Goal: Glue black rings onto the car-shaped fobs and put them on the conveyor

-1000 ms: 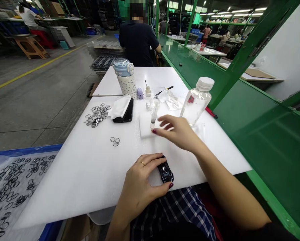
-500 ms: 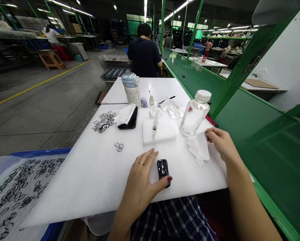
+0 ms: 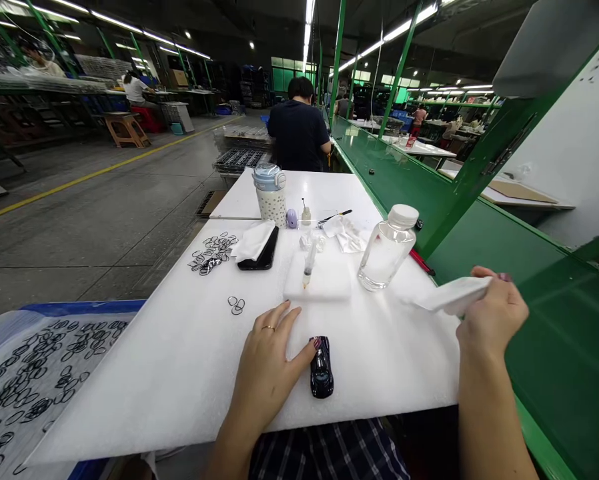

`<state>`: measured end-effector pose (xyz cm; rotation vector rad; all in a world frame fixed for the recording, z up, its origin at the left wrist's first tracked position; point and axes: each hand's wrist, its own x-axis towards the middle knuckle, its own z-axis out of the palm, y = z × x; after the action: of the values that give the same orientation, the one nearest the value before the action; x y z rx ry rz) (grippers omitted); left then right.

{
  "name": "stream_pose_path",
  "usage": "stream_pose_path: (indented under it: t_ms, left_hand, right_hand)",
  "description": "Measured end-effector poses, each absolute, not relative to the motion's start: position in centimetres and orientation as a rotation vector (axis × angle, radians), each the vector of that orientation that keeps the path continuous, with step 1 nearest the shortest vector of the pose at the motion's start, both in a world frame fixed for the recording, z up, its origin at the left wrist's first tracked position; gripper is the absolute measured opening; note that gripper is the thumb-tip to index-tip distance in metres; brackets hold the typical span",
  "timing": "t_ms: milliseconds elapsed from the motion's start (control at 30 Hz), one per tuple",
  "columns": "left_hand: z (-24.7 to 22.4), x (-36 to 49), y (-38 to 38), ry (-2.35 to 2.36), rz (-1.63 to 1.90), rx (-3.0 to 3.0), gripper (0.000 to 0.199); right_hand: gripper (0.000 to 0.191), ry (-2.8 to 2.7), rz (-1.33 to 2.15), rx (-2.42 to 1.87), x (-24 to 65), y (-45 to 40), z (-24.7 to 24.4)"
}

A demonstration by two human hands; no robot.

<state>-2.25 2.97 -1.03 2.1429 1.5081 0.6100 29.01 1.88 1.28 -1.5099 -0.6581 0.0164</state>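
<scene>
A small glossy black toy car [image 3: 321, 373] lies on the white foam sheet [image 3: 179, 373] near its front edge. My left hand [image 3: 272, 357] rests on the sheet beside it, fingers apart, the thumb tip at the car's far end. My right hand [image 3: 494, 310], at the right edge of the sheet, pinches a white cloth [image 3: 457, 295] that hangs out to the left, lifted and slightly blurred. Beyond my left hand, a syringe [image 3: 309, 263] lies on a white foam block [image 3: 329, 283]. A clear bottle [image 3: 385, 253] with a white cap stands to the block's right.
Black rings [image 3: 212, 252] and a phone [image 3: 260, 257] under white tissue lie back left. A patterned cup [image 3: 271, 200], a small vial [image 3: 306, 215] and tweezers [image 3: 337, 217] are farther back. More rings fill a blue-edged tray [image 3: 84, 306]. A person [image 3: 299, 130] sits ahead.
My right hand has lifted the white cloth off the sheet and moved it right. The car has turned slightly, and my left thumb has shifted from its near end to its far end.
</scene>
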Motion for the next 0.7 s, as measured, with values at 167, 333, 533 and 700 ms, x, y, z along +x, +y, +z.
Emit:
stream_pose_path:
  t_ms: [167, 333, 533, 700]
  left_hand:
    - [-0.9, -2.3, 3.2, 1.418, 0.550, 2.237, 0.056]
    - [-0.6, -1.9, 3.3, 1.318, 0.425, 2.329, 0.064]
    - [-0.8, -1.7, 3.0, 1.298, 0.442, 2.354, 0.061]
    - [-0.7, -1.7, 2.9, 1.307, 0.471, 2.336, 0.061]
  right_hand:
    - [0.039, -0.879, -0.084, -1.231, 27.5, 4.5, 6.8]
    - [0.024, -1.329, -0.327, -1.201, 26.4, 8.5, 9.5]
    - [0.028, -1.631, -0.432, -1.260, 26.7, 9.5, 7.2]
    - [0.042, -1.273, -0.303, -1.288, 28.6, 8.9, 5.2]
